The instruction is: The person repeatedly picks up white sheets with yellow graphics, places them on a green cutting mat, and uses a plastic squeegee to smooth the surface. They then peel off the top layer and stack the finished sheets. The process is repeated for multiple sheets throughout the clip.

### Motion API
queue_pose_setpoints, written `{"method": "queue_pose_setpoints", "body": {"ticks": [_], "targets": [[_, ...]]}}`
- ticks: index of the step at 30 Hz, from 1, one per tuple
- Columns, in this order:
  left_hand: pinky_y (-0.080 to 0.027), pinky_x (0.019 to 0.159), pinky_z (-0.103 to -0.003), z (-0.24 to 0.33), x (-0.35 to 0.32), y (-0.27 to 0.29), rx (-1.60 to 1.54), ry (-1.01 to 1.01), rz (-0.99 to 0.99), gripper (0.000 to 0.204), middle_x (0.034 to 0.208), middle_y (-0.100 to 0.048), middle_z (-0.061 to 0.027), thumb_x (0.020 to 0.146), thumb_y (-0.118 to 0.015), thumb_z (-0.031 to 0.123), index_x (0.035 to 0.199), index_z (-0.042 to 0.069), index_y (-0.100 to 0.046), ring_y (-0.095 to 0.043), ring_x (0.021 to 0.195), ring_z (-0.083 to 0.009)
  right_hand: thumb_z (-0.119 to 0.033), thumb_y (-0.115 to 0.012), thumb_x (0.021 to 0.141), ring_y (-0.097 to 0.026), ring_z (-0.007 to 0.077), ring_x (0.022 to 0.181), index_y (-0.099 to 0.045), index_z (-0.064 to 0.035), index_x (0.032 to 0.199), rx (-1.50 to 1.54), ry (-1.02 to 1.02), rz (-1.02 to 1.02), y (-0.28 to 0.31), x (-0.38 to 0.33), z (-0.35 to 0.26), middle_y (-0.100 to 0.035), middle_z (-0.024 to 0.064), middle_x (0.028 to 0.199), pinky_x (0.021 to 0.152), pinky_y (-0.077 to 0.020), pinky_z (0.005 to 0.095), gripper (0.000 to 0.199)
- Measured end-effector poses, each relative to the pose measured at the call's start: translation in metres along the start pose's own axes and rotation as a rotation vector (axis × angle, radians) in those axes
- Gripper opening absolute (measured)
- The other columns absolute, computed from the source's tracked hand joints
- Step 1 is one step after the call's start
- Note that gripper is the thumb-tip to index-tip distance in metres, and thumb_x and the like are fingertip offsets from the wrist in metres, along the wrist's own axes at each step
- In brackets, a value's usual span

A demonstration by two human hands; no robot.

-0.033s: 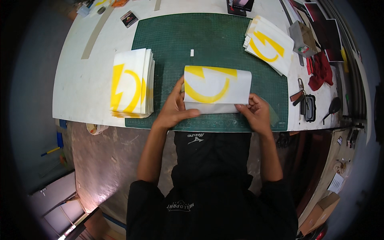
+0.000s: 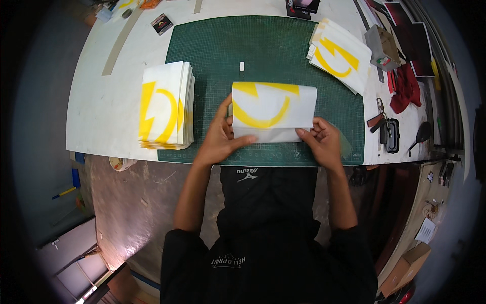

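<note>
At the far left of the white table (image 2: 91,109), a long beige strip (image 2: 115,53) lies slantwise, with a small dark box (image 2: 161,24) beyond its right side. Nearer to me stands a thick pile (image 2: 162,109) of white pieces with yellow shapes, its right part over the left edge of the green cutting mat (image 2: 217,45). Right of that pile, my left hand (image 2: 217,138) grips the left end of a creased white sheet (image 2: 273,109), thumb laid on the front along the lower edge, the other fingers partly hidden behind. The sheet is in front of me, above the near part of the mat, its yellow curve facing up and a plain greyish band along the bottom; whether it touches the mat I can't tell. A little white piece (image 2: 242,66) lies just past its top edge. At the lower right corner my right hand (image 2: 325,144) pinches the sheet, thumb on the front, fingers curled in at the edge. Farther right, a second pile (image 2: 338,58) sits askew across the mat's far corner, beside a grey box (image 2: 383,49). Then come a red cloth (image 2: 406,91), a black tray (image 2: 393,137) and a black round-headed tool (image 2: 423,133).
</note>
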State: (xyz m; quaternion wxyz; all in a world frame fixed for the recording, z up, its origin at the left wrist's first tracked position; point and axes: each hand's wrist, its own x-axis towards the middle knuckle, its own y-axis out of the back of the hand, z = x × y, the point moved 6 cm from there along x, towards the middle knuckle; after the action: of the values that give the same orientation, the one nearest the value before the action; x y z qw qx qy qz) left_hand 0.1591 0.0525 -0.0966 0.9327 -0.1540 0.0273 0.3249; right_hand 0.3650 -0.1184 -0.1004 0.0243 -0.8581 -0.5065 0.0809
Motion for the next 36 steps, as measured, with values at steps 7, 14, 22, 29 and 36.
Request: {"method": "queue_pose_setpoints", "body": {"ticks": [7, 14, 22, 29, 36], "targets": [[-0.049, 0.109, -0.049, 0.030, -0.064, -0.032, 1.097, -0.886, 0.521, 0.080, 0.138, -0.067, -0.0237, 0.085, -0.084, 0.001, 0.156, 0.006, -0.048, -0.060, 0.134, -0.0328, 0.001, -0.076, 0.097, -0.072, 0.0089, 0.089, -0.064, 0.0087, 0.122, -0.043, -0.094, 0.073, -0.003, 0.004, -0.006, -0.078, 0.0107, 0.100, 0.080, -0.0571, 0.0229, 0.029], [-0.041, 0.120, -0.053, 0.001, -0.044, -0.074, 1.434, -0.615, 0.167, 0.046, 0.140, -0.069, -0.0120, 0.087, -0.073, 0.004, 0.133, 0.007, -0.073, -0.062, 0.134, -0.0334, 0.002, -0.079, 0.092, -0.072, 0.0156, 0.093, -0.066, 0.0073, 0.126, -0.355, 0.079, 0.237, 0.000, -0.009, -0.020, -0.075, 0.0152, 0.108, 0.081, -0.0578, 0.0277, 0.037], [-0.044, 0.119, -0.053, -0.011, -0.045, -0.070, 1.376, -0.614, 0.111, 0.045, 0.138, -0.069, -0.0151, 0.089, -0.071, 0.005, 0.134, 0.003, -0.071, -0.062, 0.134, -0.0354, 0.002, -0.079, 0.085, -0.063, 0.0346, 0.126, -0.073, -0.0012, 0.121, -1.119, 0.622, 0.010, -0.055, -0.039, -0.029, -0.071, 0.0130, 0.129, 0.113, -0.0454, 0.0531, 0.037], [-0.032, 0.126, -0.057, -0.019, -0.078, -0.045, 1.446, -0.384, -0.014, 0.059, 0.163, -0.050, -0.0146, 0.099, -0.070, 0.032, 0.153, 0.012, -0.058, -0.043, 0.153, -0.0359, -0.015, -0.078, 0.094, -0.056, 0.0323, 0.142, -0.074, -0.0056, 0.127, -1.220, 0.581, -0.044, -0.047, -0.060, -0.007, -0.068, 0.0102, 0.142, 0.123, -0.0325, 0.0603, 0.034], [-0.021, 0.128, -0.062, -0.013, -0.082, -0.028, 1.508, -0.332, 0.050, 0.067, 0.169, -0.041, -0.0147, 0.100, -0.067, 0.045, 0.159, 0.017, -0.052, -0.035, 0.157, -0.0364, -0.028, -0.073, 0.099, -0.047, 0.0314, 0.150, -0.067, -0.0116, 0.140, -1.266, 0.494, -0.141, -0.083, -0.054, 0.001, -0.057, 0.0090, 0.156, 0.126, -0.0259, 0.0650, 0.044]]}}
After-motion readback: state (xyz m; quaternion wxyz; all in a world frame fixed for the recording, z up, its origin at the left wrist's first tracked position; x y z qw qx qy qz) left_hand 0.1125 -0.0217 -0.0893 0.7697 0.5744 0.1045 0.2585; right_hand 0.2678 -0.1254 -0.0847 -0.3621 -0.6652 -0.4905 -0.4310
